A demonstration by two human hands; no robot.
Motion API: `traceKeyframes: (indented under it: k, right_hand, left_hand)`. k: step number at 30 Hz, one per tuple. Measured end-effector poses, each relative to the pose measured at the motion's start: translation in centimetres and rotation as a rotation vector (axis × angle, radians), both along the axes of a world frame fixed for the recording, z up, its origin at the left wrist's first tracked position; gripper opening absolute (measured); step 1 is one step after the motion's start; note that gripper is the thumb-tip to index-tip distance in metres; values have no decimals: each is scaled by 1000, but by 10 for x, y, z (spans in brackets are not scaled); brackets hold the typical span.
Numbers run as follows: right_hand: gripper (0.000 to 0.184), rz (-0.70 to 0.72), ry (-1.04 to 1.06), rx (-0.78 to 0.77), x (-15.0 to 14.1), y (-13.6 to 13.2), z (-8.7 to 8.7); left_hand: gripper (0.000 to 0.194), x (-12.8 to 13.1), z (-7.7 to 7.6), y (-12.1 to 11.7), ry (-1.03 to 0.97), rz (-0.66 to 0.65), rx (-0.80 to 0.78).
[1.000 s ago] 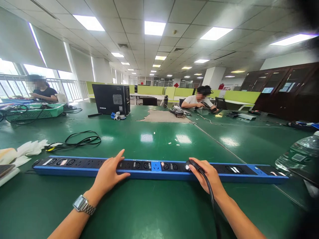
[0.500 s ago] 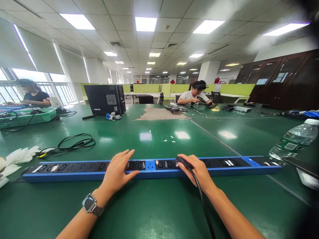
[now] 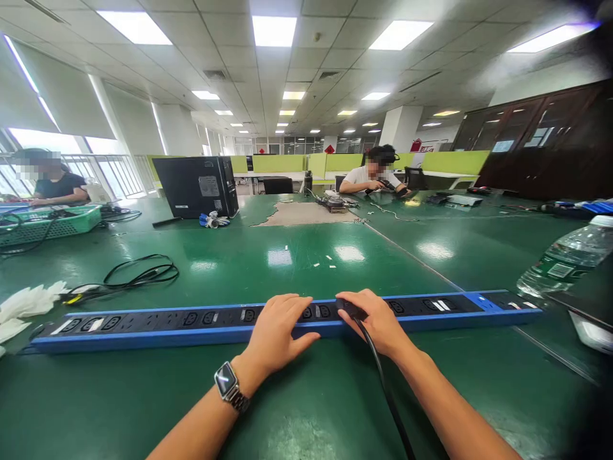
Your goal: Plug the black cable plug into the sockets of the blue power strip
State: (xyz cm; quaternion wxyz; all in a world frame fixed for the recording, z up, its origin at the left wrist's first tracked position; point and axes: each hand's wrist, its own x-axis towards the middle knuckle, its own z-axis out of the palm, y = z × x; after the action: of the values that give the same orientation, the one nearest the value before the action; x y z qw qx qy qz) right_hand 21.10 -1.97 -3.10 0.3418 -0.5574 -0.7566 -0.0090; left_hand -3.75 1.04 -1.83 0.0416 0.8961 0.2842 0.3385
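Note:
A long blue-and-black power strip (image 3: 158,319) lies across the green table in front of me, with rows of sockets on its top. My left hand (image 3: 278,332), with a watch on the wrist, spans the strip near its middle, fingers over the far edge and thumb along the near blue side. Just right of it, my right hand (image 3: 376,322) is closed around a black plug (image 3: 348,308) over the sockets. From the plug a thick black cord (image 3: 383,383) runs down toward me. Whether the plug is fully seated is hidden by my fingers.
A water bottle (image 3: 567,259) stands by the strip's right end. Coiled black cable (image 3: 143,271) and white tissue-like material (image 3: 31,303) lie at left. Further back are a computer case (image 3: 191,186), a green basket (image 3: 62,223) and two people, one across the table (image 3: 371,176).
My left hand has slid right along the power strip, close to my right hand. My right hand keeps its hold on the plug. The view has tilted slightly.

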Motion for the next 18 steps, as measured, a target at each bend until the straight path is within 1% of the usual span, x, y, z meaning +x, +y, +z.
traceKeyframes:
  k: [3, 6, 7, 9, 11, 12, 13, 15, 18]
  right_hand:
    - [31, -16, 25, -4, 4, -1, -5]
    - [33, -6, -18, 17, 8, -6, -11]
    - [38, -9, -47, 32, 9, -7, -14]
    - [56, -44, -92, 75, 10, -11, -20]
    - [74, -114, -99, 120, 11, -12, -28]
    - [78, -144, -94, 134, 12, -12, -31]
    - [78, -163, -92, 141, 12, -11, -35]
    - [72, -171, -102, 146, 13, -10, -39]
    - [61, -159, -121, 155, 13, -10, -40]
  left_hand:
    - [52, 17, 2, -3, -15, -31, -43]
    - [49, 36, 2, -2, -23, -33, -93]
    - [49, 44, 2, -2, -15, -34, -106]
    - [50, 59, 3, -1, 22, -42, -118]
    - [52, 74, 4, -1, 80, -38, -106]
    - [50, 80, 5, -1, 106, -23, -92]
    - [45, 84, 4, 0, 130, -4, -75]
    - [34, 89, 0, 0, 162, 25, -26]
    - [26, 90, -11, 1, 131, 42, 89]
